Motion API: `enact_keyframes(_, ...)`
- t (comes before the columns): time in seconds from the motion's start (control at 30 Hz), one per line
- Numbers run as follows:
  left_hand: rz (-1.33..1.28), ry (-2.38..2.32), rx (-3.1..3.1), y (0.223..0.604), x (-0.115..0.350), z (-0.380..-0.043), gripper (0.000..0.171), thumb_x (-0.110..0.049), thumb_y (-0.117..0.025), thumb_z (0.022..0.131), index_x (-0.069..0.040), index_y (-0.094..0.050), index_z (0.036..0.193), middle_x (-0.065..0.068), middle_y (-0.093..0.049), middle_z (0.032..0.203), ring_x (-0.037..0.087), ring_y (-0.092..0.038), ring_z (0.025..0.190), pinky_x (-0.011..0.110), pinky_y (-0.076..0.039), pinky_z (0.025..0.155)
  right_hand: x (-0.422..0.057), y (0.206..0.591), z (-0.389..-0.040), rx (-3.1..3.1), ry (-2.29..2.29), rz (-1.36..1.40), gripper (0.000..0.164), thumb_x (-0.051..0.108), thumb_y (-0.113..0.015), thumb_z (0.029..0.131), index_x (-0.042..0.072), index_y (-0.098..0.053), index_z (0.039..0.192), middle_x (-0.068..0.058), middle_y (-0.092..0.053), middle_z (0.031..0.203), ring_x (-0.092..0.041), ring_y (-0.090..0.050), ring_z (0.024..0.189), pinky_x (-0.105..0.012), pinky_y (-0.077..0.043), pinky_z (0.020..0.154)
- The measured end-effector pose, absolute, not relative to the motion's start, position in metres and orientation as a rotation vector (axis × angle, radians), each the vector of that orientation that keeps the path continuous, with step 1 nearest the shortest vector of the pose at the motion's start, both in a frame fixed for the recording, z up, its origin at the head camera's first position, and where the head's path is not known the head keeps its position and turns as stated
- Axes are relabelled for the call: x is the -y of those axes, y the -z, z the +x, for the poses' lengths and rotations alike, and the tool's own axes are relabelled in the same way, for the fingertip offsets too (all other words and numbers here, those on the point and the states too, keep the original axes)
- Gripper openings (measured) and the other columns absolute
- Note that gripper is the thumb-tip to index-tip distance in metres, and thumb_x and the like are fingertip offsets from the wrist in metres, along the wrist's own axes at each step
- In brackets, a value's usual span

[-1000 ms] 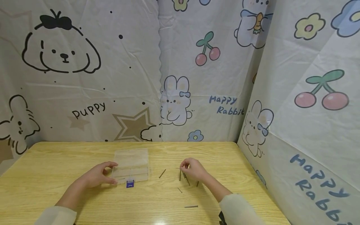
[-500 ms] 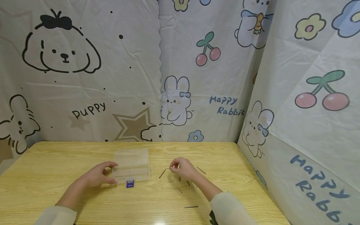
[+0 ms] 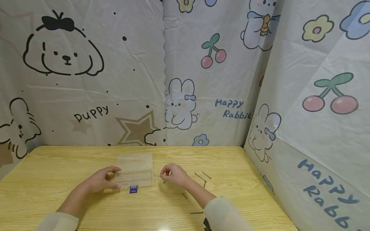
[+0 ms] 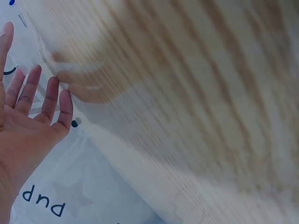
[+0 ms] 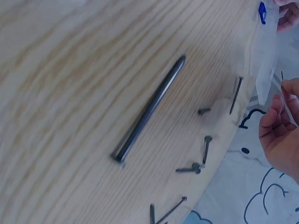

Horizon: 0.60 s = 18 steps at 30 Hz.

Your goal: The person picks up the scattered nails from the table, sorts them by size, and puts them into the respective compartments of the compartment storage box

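A clear plastic box (image 3: 134, 162) with a blue latch (image 3: 133, 189) lies on the table. At its left edge rests my left hand (image 3: 99, 180), thumb toward the front and a finger farther back; the left wrist view shows its fingers fairly straight. One thin dark sliver, perhaps a nail (image 3: 124, 183), shows in the box's front part. Just right of the box, my right hand (image 3: 174, 175) pinches a thin nail (image 3: 157, 175) between thumb and finger, its free end pointing at the box. Beneath that hand another nail (image 3: 164, 182) is partly hidden.
Several loose nails lie right of the right hand, among them one nail (image 3: 206, 175) toward the back. A larger-looking nail (image 5: 149, 112) is close to the right wrist camera. Patterned cloth (image 3: 138, 64) hangs behind the wooden table (image 3: 72, 157) and along its right side.
My right hand has moved left toward the box with the pinched nail, uncovering nails behind it. The left hand and the box have stayed in place.
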<state>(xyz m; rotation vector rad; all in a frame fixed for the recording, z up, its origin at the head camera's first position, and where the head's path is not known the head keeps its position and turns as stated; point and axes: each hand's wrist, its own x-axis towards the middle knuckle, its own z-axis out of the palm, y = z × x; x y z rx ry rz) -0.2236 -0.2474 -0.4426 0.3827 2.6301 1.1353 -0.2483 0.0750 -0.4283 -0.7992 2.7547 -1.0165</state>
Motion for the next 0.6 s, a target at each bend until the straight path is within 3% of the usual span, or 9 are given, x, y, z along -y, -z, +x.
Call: enact_keyframes(0.6, 0.381, -1.141, -2.645, 0.443, 0.247, -0.223, 0.077, -0.033, -0.079, 0.073, 0.000, -0.044, 0.133, 0.028, -0.044, 0.132, 0.041, -0.050, 0.109, 0.049, -0.047, 0.085, -0.026, 0.428, -0.240, -2.786, 0.848, -0.943, 0.009, 0.019, -0.062, 0.089, 0.014, -0.068, 0.087, 0.010, -0.051, 0.069, 0.000, -0.040, 0.061, -0.014, -0.035, 0.057)
